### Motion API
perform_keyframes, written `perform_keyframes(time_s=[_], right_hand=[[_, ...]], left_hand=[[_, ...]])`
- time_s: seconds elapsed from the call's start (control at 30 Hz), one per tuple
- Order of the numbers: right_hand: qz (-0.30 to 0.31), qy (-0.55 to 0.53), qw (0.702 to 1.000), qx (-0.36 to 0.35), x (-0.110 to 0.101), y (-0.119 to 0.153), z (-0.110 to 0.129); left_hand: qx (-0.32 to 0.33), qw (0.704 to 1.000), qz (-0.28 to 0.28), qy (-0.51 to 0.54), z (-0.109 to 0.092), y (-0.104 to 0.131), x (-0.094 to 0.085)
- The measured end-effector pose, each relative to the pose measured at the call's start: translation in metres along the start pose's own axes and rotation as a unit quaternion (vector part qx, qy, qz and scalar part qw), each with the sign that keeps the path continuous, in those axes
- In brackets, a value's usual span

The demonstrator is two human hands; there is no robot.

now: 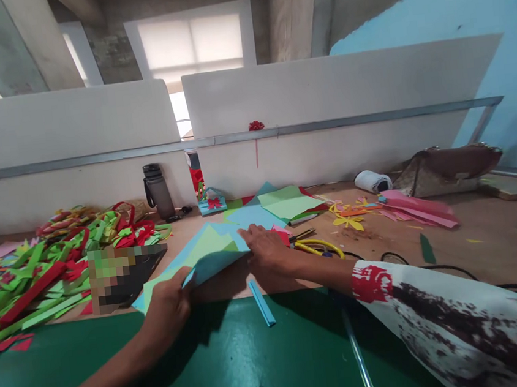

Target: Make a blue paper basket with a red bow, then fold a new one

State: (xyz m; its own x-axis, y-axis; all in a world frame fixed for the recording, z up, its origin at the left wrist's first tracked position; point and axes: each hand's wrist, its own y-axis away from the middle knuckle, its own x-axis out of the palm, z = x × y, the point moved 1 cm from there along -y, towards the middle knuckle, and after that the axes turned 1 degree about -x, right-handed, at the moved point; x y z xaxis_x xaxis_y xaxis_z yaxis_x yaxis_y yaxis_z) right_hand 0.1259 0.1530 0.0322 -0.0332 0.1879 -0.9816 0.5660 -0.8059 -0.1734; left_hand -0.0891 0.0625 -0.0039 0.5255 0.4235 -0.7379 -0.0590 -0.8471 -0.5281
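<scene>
My left hand (168, 298) is closed on the near edge of a blue paper sheet (220, 265), thumb on top. At the sheet's right corner, my right hand (264, 249) has its fingers bent down and grips the paper there. The sheet is lifted and curved between both hands. Beneath it lies a light green sheet (204, 247) with more blue paper around it. A narrow folded blue paper strip (262, 304) rests below my right hand, across the edge of the green surface (239, 362).
Paper scraps (58, 270) are heaped at the left beside a dark, partly blurred flat object (140, 273). Behind stand a bottle (158, 192) and a small blue paper box (212, 202). Yellow-handled scissors (322, 247), pink paper (419, 208) and a handbag (445, 171) lie to the right.
</scene>
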Motion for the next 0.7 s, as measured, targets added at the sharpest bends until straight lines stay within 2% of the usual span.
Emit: perform_keyframes(time_s=[0.07, 0.1, 0.17, 0.23, 0.37, 0.5, 0.6, 0.7], right_hand=[[0.005, 0.011, 0.999, -0.046, 0.000, 0.002, 0.010], [0.007, 0.018, 0.997, -0.068, 0.002, 0.004, 0.015], [0.003, 0.039, 0.994, -0.104, 0.004, 0.005, 0.022], [-0.009, 0.064, 0.989, -0.133, 0.006, 0.004, 0.026], [-0.035, 0.094, 0.974, -0.203, 0.001, -0.003, 0.029], [-0.048, 0.110, 0.965, -0.232, -0.006, -0.012, 0.033], [-0.047, 0.132, 0.970, -0.199, -0.008, -0.017, 0.029], [-0.043, 0.156, 0.979, -0.125, -0.007, -0.024, 0.011]], left_hand=[[0.054, 0.999, 0.002, -0.003, -0.003, 0.016, 0.000], [0.107, 0.994, -0.016, -0.015, -0.006, 0.023, 0.000], [0.214, 0.974, -0.055, -0.056, -0.016, 0.035, 0.002], [0.268, 0.956, -0.054, -0.104, -0.025, 0.043, 0.005], [0.262, 0.946, 0.016, -0.190, -0.034, 0.052, 0.016], [0.233, 0.938, 0.090, -0.242, -0.029, 0.056, 0.021], [0.202, 0.941, 0.104, -0.251, -0.023, 0.044, 0.019], [0.172, 0.938, 0.121, -0.277, -0.021, 0.016, 0.017]])
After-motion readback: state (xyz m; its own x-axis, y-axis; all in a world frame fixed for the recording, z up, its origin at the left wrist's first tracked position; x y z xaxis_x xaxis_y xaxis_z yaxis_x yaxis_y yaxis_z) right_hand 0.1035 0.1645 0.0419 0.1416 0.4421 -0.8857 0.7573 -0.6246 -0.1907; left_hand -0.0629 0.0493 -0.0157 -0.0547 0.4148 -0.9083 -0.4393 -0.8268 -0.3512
